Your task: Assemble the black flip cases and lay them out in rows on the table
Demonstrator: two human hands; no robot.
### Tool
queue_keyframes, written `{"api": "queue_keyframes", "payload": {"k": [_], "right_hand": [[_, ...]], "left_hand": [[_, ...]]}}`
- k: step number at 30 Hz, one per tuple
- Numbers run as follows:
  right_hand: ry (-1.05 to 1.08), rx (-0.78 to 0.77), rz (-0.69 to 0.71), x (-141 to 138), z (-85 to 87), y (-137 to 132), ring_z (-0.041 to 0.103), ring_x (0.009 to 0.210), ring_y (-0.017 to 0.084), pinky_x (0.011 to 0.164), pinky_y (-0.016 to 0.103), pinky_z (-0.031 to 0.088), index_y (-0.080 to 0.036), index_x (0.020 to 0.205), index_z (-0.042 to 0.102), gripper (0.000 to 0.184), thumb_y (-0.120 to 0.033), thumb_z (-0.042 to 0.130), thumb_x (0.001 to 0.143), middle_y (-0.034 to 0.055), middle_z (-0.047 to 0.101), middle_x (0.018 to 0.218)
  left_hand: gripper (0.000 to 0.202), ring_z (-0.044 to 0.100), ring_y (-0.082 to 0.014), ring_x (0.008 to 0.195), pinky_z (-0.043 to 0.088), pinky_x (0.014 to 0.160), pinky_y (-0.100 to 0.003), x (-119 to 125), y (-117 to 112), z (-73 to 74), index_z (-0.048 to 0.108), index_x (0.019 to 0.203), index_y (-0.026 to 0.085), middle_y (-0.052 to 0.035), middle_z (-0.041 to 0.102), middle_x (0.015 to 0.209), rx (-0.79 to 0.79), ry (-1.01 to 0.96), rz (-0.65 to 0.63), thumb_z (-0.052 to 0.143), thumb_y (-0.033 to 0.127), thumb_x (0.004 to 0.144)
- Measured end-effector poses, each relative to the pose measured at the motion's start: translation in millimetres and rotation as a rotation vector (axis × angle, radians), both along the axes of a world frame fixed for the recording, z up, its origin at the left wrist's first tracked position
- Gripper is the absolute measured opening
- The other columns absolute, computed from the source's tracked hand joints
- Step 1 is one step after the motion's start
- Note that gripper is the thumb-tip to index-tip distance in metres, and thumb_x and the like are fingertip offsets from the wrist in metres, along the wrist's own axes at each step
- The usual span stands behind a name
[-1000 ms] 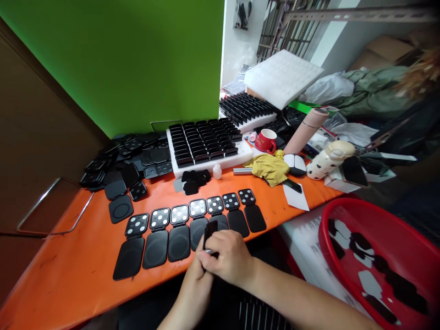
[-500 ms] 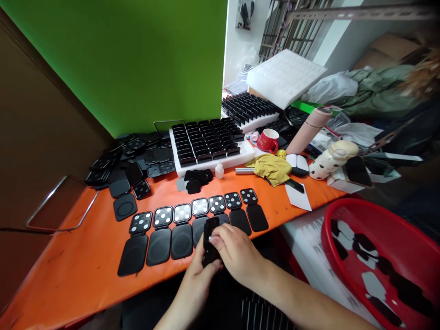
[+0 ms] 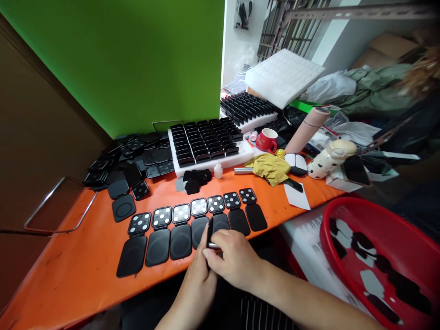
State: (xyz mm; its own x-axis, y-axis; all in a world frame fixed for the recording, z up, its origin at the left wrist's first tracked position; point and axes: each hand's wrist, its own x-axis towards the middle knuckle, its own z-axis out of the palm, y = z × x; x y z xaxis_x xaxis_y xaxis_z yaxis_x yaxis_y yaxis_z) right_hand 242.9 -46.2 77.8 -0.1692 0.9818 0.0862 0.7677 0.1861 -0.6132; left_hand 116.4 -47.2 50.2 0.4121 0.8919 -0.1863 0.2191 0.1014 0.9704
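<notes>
Both of my hands meet at the near edge of the orange table (image 3: 75,275). My left hand (image 3: 198,278) and my right hand (image 3: 233,259) are closed together on one thin black flat piece (image 3: 209,232), held edge-on and upright. Just beyond it lies a row of several opened black cases (image 3: 192,224), each with a dotted square lid above a flat black pad. The held piece stands over the middle of that row.
A heap of black cases (image 3: 130,160) lies at the back left. White foam trays of black parts (image 3: 206,144) stand behind, with a red mug (image 3: 267,140), yellow cloth (image 3: 270,167), small bottle (image 3: 217,171) and white flask (image 3: 330,158). A red basin (image 3: 378,256) with scraps sits at right.
The black piece has turned from face-on to edge-on between my fingers. My hands stayed at the table's near edge, shifting only slightly.
</notes>
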Motion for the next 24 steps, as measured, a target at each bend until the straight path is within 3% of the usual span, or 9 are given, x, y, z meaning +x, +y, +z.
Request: {"api": "queue_keyframes", "payload": {"k": [5,8,10,12,16,20,24], "right_hand": [[0.259,-0.022,0.004,3.8,-8.8,1.9,0.05,0.064,0.012,0.061,0.024,0.036,-0.018,0.063,0.047,0.018,-0.024,0.05,0.08,-0.0015,0.05,0.064],[0.536,-0.259,-0.044,9.7,-10.4,2.3,0.05,0.053,0.01,0.052,0.022,0.037,-0.02,0.079,0.051,0.023,-0.036,0.038,0.089,-0.0027,0.049,0.066],[0.65,-0.396,-0.089,13.1,-9.9,3.3,0.047,0.044,0.008,0.045,0.021,0.037,-0.021,0.087,0.048,0.03,-0.04,0.026,0.093,-0.004,0.046,0.064],[0.587,-0.363,-0.109,14.9,-7.5,5.0,0.05,0.05,0.009,0.049,0.022,0.04,-0.02,0.084,0.047,0.03,-0.037,0.024,0.094,-0.0028,0.047,0.066],[0.213,-0.121,-0.117,14.4,-0.6,7.4,0.054,0.076,0.016,0.069,0.029,0.04,-0.019,0.079,0.049,0.023,-0.026,0.031,0.092,0.0035,0.055,0.081],[0.033,-0.124,-0.058,13.1,3.7,5.1,0.053,0.076,0.017,0.068,0.029,0.038,-0.018,0.079,0.05,0.024,-0.024,0.03,0.092,0.0053,0.056,0.081],[0.104,-0.142,-0.076,13.7,6.1,3.1,0.052,0.07,0.014,0.063,0.026,0.036,-0.018,0.073,0.049,0.02,-0.029,0.041,0.088,0.0016,0.055,0.074]], "left_hand": [[0.06,0.039,-0.0255,0.123,0.029,0.103,-0.038,-1.6,-1.6,4.6,0.026,0.138,0.02,-0.0086,0.054,0.123,-0.211,-0.101,0.032,0.048,0.021,0.082],[0.078,0.055,-0.0263,0.105,0.044,0.088,-0.04,-3.3,-1.6,9.7,0.013,0.14,0.023,-0.0072,0.059,0.114,-0.506,-0.239,0.056,0.05,0.012,0.072],[0.084,0.059,-0.0254,0.098,0.049,0.08,-0.04,-3.6,-1.3,10.4,0.003,0.141,0.025,-0.0079,0.057,0.117,-0.58,-0.271,0.05,0.048,0.011,0.071],[0.083,0.054,-0.0249,0.107,0.045,0.087,-0.039,-3.9,-1.6,6.5,0.003,0.141,0.025,-0.0088,0.046,0.131,-0.461,-0.194,0.028,0.046,0.009,0.072],[0.074,0.025,-0.0233,0.131,0.025,0.106,-0.039,-6.7,-5.9,-9.7,0.008,0.141,0.022,-0.0063,0.018,0.147,-0.074,0.116,-0.055,0.04,0.007,0.076],[0.068,0.034,-0.0222,0.127,0.029,0.103,-0.043,-10.8,-12.1,-19.2,0.008,0.141,0.021,-0.0103,0.027,0.144,0.078,0.308,-0.139,0.035,0.008,0.08],[0.065,0.035,-0.0231,0.126,0.033,0.101,-0.043,-12.1,-14.7,-17.3,0.014,0.14,0.014,-0.0156,0.031,0.141,0.206,0.398,-0.185,0.035,0.008,0.079]]}}
